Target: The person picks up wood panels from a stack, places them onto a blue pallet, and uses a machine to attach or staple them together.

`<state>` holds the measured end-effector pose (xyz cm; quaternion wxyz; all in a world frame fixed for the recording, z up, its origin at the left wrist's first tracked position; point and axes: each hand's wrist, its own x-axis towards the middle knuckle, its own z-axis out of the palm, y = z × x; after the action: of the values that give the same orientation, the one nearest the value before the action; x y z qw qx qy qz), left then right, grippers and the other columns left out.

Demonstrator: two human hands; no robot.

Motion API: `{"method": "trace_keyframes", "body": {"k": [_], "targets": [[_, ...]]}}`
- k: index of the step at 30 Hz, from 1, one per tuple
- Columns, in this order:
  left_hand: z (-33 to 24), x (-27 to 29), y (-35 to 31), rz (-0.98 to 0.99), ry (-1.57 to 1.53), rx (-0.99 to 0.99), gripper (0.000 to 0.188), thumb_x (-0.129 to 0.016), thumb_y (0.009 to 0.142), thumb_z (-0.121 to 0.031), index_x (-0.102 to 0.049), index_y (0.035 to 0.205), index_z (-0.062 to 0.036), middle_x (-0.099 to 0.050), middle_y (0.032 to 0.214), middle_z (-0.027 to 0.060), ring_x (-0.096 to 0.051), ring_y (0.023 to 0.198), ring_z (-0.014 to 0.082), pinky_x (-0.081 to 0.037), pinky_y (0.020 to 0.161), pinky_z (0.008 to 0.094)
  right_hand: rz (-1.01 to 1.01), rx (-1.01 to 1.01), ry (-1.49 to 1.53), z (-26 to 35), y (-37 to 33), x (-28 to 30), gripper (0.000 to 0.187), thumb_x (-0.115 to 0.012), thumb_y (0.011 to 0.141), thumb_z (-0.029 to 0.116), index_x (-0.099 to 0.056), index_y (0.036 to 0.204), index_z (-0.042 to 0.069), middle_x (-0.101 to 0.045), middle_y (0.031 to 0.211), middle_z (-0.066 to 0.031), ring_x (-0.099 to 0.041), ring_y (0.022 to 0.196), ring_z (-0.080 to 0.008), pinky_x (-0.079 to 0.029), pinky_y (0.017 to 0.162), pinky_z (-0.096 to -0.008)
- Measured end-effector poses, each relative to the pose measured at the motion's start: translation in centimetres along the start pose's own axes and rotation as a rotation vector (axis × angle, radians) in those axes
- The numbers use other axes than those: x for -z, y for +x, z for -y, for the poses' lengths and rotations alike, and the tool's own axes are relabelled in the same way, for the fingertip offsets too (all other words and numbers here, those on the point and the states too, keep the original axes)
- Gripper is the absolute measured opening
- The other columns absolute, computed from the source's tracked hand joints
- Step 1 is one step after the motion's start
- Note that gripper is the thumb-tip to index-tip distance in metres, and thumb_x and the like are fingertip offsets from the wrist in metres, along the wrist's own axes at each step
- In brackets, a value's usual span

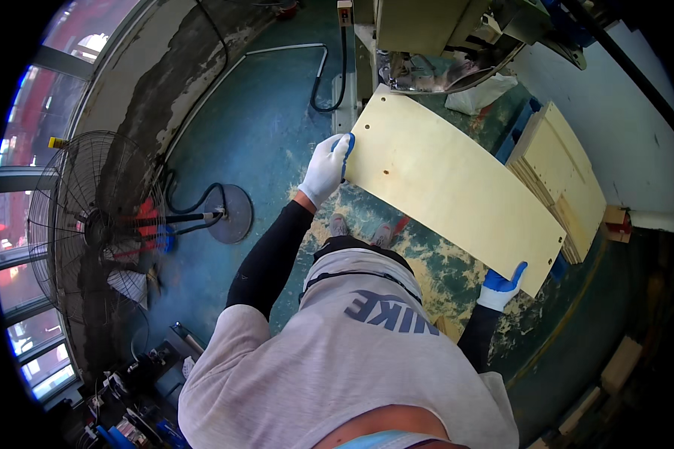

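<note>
A long pale wooden board [457, 194] with a few drilled holes near its ends is held up in front of me, slanting from upper left to lower right. My left hand [327, 166], in a white glove with blue palm, is closed on the board's left end. At the lower right corner, my right hand [504, 286], gloved alike, grips the near edge with its blue thumb on top; its other fingers are hidden under the board. The board's far left corner lies close to a machine [434, 52]; whether they touch I cannot tell.
Stacked boards [558, 172] stand at the right on something blue. A large caged floor fan [93, 217] with a round base [231, 214] is at the left. Sawdust [445, 277] covers the green floor around my feet. A white bag [481, 95] lies beside the machine.
</note>
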<state>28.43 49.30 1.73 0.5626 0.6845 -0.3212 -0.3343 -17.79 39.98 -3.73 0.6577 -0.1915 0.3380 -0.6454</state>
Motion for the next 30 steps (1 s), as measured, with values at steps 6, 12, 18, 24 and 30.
{"method": "trace_keyframes", "body": {"k": [6, 12, 18, 24, 30], "targets": [[0.9, -1.5, 1.2, -0.045, -0.037, -0.050, 0.044, -0.051, 0.105, -0.034, -0.065, 0.112, 0.0071, -0.067, 0.087, 0.0050, -0.058, 0.079, 0.0109, -0.048, 0.072, 0.0275, 0.010, -0.073, 0.072, 0.5, 2.9, 0.5, 0.046, -0.057, 0.104, 0.026, -0.049, 0.141, 0.000, -0.055, 0.143, -0.0153, -0.054, 0.127, -0.0265, -0.043, 0.111, -0.0429], [-0.7, -2.0, 3.0, -0.007, 0.035, 0.049, 0.045, -0.052, 0.105, -0.036, -0.067, 0.112, 0.0051, -0.067, 0.082, 0.0035, -0.058, 0.073, 0.0102, -0.049, 0.068, 0.0284, 0.046, -0.102, 0.066, 1.3, 5.3, 0.7, 0.046, -0.058, 0.104, 0.025, -0.049, 0.141, -0.001, -0.057, 0.141, -0.0159, -0.056, 0.126, -0.0265, -0.046, 0.109, -0.0430], [-1.3, -2.8, 1.9, 0.049, 0.050, 0.203, 0.047, -0.050, 0.106, -0.038, -0.067, 0.110, 0.0050, -0.065, 0.083, -0.0004, -0.058, 0.068, 0.0071, -0.050, 0.062, 0.0244, -0.018, -0.196, -0.020, 2.6, 6.5, 1.4, 0.045, -0.059, 0.103, 0.025, -0.050, 0.139, 0.000, -0.058, 0.139, -0.0158, -0.057, 0.125, -0.0266, -0.049, 0.106, -0.0432], [-1.0, -1.9, 2.1, 0.035, -0.077, 0.195, 0.047, -0.052, 0.105, -0.041, -0.068, 0.099, 0.0021, -0.061, 0.077, -0.0002, -0.057, 0.062, 0.0083, -0.049, 0.058, 0.0250, 0.062, -0.181, 0.013, 2.6, 7.8, 0.3, 0.045, -0.060, 0.102, 0.026, -0.051, 0.138, -0.001, -0.059, 0.137, -0.0160, -0.058, 0.124, -0.0267, -0.051, 0.103, -0.0428], [-1.0, -2.6, -1.4, -0.017, -0.038, 0.265, 0.052, -0.047, 0.106, -0.046, -0.067, 0.095, 0.0007, -0.057, 0.066, 0.0014, -0.054, 0.053, 0.0090, -0.044, 0.049, 0.0257, 0.107, -0.184, 0.051, 3.0, 8.3, 1.0, 0.047, -0.058, 0.103, 0.025, -0.048, 0.142, 0.000, -0.056, 0.140, -0.0169, -0.058, 0.125, -0.0281, -0.050, 0.105, -0.0468]]}}
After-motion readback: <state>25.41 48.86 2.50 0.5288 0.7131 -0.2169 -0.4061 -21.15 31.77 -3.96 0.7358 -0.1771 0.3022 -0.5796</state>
